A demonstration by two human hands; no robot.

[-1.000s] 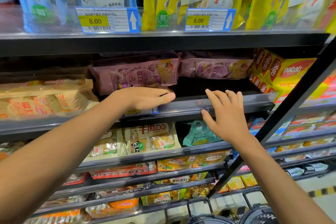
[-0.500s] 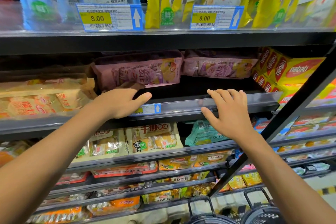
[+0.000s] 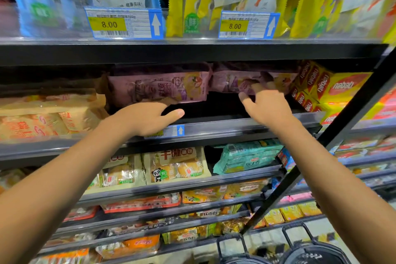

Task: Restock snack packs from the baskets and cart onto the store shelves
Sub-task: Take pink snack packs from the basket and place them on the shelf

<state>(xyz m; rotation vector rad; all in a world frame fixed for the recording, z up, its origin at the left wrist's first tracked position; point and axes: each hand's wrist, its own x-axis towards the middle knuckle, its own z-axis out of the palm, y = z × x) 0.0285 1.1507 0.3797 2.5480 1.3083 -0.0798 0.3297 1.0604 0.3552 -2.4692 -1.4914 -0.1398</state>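
Observation:
Two purple snack packs lie side by side on the second shelf [image 3: 235, 128]. My left hand [image 3: 147, 119] reaches under the left purple pack [image 3: 160, 90]; its fingers are hidden below the pack's lower edge and the thumb points right. My right hand [image 3: 267, 107] is raised to the right purple pack [image 3: 231, 81], fingertips touching its lower edge, thumb spread apart. Neither hand carries a pack. The space under both purple packs is dark.
Tan bread packs [image 3: 42, 122] sit left of the purple ones, yellow wafer boxes [image 3: 342, 88] right. Blue and yellow bags fill the top shelf. A teal pack [image 3: 246, 156] lies one shelf below. A black diagonal post [image 3: 342, 133] crosses right. Two black baskets [image 3: 310, 251] stand on the floor.
My right hand has risen from the shelf's front rail to the right purple pack. My left hand stays under the left purple pack, a little deeper in.

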